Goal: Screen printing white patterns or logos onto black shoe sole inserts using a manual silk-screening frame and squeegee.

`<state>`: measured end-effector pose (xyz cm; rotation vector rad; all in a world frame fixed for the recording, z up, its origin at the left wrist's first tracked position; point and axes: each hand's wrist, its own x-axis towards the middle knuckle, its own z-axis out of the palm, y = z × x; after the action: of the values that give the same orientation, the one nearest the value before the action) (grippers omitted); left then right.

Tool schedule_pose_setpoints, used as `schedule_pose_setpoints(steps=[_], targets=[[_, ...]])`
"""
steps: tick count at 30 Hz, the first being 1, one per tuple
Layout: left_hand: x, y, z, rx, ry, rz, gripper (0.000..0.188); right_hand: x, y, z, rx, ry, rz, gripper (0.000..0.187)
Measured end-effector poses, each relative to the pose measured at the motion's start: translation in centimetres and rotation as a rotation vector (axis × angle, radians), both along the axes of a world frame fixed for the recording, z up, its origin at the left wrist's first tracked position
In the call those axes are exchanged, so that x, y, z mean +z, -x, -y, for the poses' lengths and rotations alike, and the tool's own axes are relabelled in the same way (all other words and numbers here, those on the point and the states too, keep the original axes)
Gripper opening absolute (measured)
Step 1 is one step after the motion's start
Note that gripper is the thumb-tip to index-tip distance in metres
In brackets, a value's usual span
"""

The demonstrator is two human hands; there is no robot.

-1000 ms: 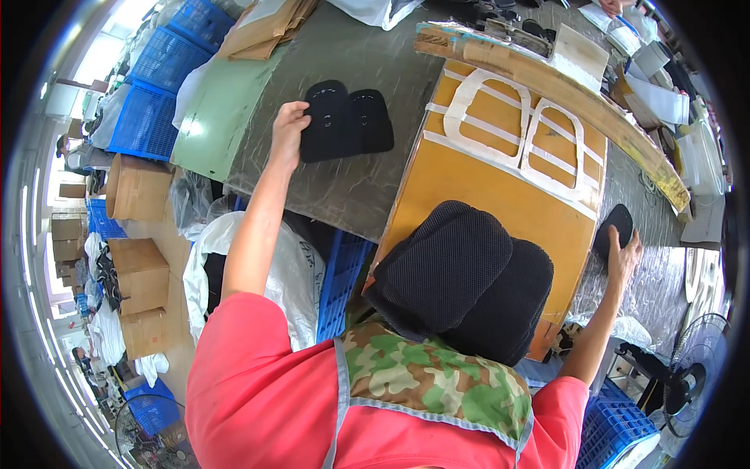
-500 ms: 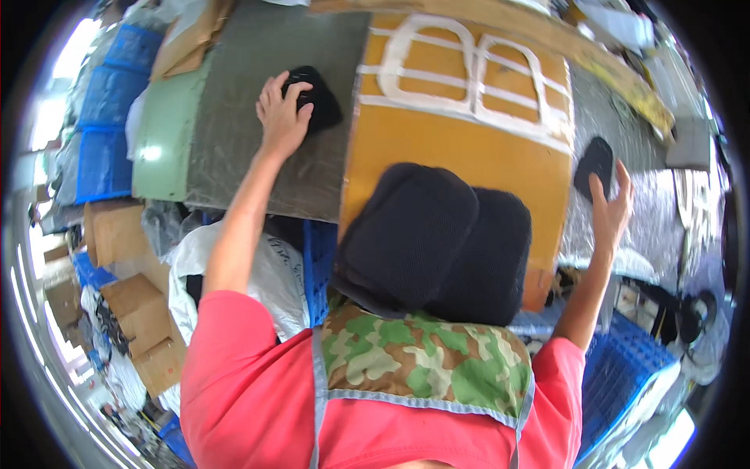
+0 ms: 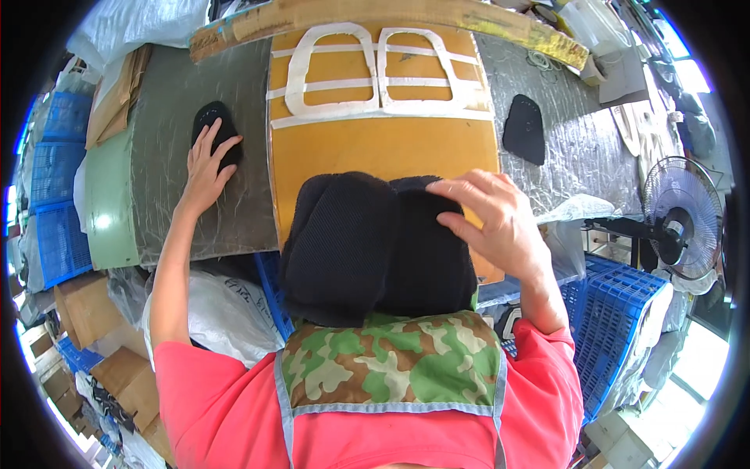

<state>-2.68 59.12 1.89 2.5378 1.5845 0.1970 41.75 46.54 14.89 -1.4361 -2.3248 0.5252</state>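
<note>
My left hand (image 3: 205,170) lies with spread fingers on a black rounded pad (image 3: 207,114) with small holes near its far end, flat on the grey sheet at the left. My right hand (image 3: 504,223) is at the far right corner of a black pad stack (image 3: 430,254), thumb and forefinger apart, the fingertips over its edge. Whether they touch it I cannot tell. Another stack of black mesh pads (image 3: 340,242) leans beside it, overlapping its left side, both against my camouflage apron (image 3: 391,363). A single black pad (image 3: 524,130) lies on the right-hand grey sheet.
An orange-brown board (image 3: 383,148) carries two white frame outlines (image 3: 332,105) and white strips. A wooden beam (image 3: 391,23) crosses the far edge. Blue crates (image 3: 617,313) and a fan (image 3: 680,219) stand at the right; cardboard boxes (image 3: 129,379) are at the lower left.
My right hand has left the pad on the right and come in to the middle stack. My left hand remains on the left pad. The whole view has shifted.
</note>
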Motion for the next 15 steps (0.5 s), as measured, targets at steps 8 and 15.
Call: schedule_pose_setpoints(steps=[8, 15], targets=[[1.0, 1.1, 0.2, 0.008, 0.032, -0.017, 0.051, 2.1, -2.6, -2.4, 0.000, 0.342, -0.586, 0.014], [-0.4, 0.8, -1.6, 0.038, -0.073, 0.024, 0.039, -11.8, -7.8, -20.9, -0.387, -0.057, -0.695, 0.024]])
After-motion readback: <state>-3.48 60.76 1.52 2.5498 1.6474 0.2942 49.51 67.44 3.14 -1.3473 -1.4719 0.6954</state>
